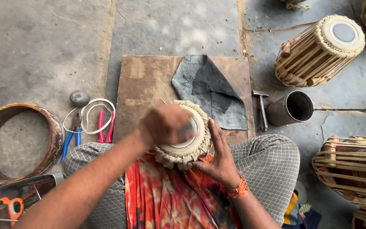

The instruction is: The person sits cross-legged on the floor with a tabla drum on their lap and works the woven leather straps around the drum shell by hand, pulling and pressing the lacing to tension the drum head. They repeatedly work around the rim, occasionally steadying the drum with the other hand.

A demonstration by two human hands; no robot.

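Drum head [187, 148] round, pale braided rim, tilted on lap.

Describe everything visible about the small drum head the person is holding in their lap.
The drum head is round, with a pale skin face ringed by a thick braided rim of cream-coloured lacing. It rests tilted on the person's lap over an orange patterned cloth, at the near edge of a wooden board. The left hand, blurred, lies over its face and hides the centre; the right hand cups its right side, fingers flat against the rim.
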